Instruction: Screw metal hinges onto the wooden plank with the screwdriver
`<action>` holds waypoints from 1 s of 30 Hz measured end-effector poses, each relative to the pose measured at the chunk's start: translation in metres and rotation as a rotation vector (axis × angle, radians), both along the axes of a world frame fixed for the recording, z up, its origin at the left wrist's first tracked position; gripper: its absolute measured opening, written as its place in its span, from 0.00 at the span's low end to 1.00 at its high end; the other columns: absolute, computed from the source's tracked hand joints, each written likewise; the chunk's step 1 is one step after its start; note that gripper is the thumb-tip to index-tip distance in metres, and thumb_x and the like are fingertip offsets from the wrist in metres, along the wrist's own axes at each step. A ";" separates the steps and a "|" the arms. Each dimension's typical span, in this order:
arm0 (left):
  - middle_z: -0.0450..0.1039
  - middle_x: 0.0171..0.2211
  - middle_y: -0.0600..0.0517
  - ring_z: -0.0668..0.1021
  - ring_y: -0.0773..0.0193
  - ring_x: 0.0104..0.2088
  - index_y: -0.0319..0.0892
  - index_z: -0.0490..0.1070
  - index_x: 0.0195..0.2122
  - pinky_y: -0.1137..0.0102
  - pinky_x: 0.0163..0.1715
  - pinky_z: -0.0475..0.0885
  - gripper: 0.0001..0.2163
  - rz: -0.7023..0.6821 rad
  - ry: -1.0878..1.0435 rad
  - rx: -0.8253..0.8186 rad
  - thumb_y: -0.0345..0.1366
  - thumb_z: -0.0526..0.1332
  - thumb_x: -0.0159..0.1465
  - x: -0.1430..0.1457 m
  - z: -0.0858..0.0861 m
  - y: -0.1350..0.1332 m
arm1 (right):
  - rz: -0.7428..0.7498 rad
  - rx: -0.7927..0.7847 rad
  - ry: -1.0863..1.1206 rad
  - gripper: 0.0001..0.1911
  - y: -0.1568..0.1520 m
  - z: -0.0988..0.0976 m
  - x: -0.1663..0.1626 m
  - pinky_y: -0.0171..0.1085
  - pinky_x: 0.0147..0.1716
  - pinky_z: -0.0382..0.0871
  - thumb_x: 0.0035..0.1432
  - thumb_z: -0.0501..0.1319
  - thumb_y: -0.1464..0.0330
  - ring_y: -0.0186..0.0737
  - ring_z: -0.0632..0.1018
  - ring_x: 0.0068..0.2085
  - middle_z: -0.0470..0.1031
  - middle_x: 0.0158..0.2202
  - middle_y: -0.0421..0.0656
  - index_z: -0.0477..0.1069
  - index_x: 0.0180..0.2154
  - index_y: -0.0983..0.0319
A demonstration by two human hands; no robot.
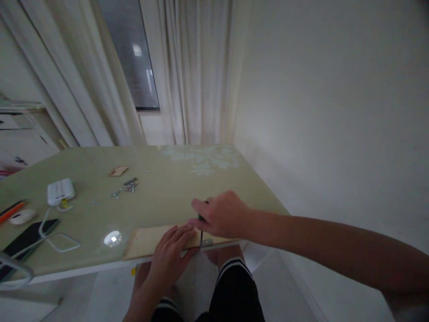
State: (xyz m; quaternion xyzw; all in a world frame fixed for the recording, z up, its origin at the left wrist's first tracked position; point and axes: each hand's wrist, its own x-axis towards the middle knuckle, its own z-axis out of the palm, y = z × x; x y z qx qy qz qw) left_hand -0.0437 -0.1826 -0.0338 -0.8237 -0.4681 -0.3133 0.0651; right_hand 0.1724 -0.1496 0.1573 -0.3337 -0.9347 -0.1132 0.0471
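A pale wooden board (144,239) lies along the near edge of the table. My left hand (172,248) grips its front edge, fingers pressed together on top and the thumb lower, by the edge. Over the board, my right hand (223,214) is closed around a screwdriver (201,238), whose dark green handle is mostly hidden in the fist. Its thin shaft points down at the board's front edge, just beside a small metal plate (208,242) that looks like a hinge. Whether the tip sits in a screw is too small to tell.
Loose metal hardware (129,185) and a small wooden piece (118,171) lie farther back on the green table (161,188). To the left are a white charger (60,192) with a cable, a round white case (23,217), an orange tool (11,211) and a dark phone-like slab (31,237). A wall (335,112) stands right.
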 end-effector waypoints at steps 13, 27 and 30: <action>0.83 0.49 0.48 0.82 0.52 0.53 0.48 0.78 0.51 0.56 0.58 0.76 0.15 -0.016 0.004 0.050 0.32 0.61 0.65 -0.004 -0.005 -0.001 | 0.519 0.112 0.044 0.15 -0.004 -0.020 0.000 0.38 0.25 0.50 0.74 0.51 0.57 0.36 0.74 0.27 0.79 0.34 0.40 0.73 0.45 0.54; 0.84 0.48 0.47 0.82 0.48 0.52 0.50 0.79 0.51 0.54 0.55 0.78 0.11 0.023 -0.011 0.045 0.41 0.63 0.69 -0.003 -0.004 -0.002 | 0.403 -0.091 0.035 0.16 -0.003 -0.010 0.009 0.36 0.26 0.54 0.76 0.48 0.59 0.37 0.76 0.35 0.79 0.45 0.42 0.64 0.59 0.54; 0.83 0.51 0.48 0.82 0.49 0.54 0.49 0.78 0.52 0.54 0.58 0.76 0.12 -0.005 -0.004 -0.005 0.41 0.66 0.68 -0.003 -0.001 -0.003 | 0.199 -0.193 0.178 0.15 0.010 -0.011 0.006 0.36 0.29 0.58 0.75 0.52 0.58 0.38 0.76 0.35 0.79 0.43 0.43 0.65 0.54 0.59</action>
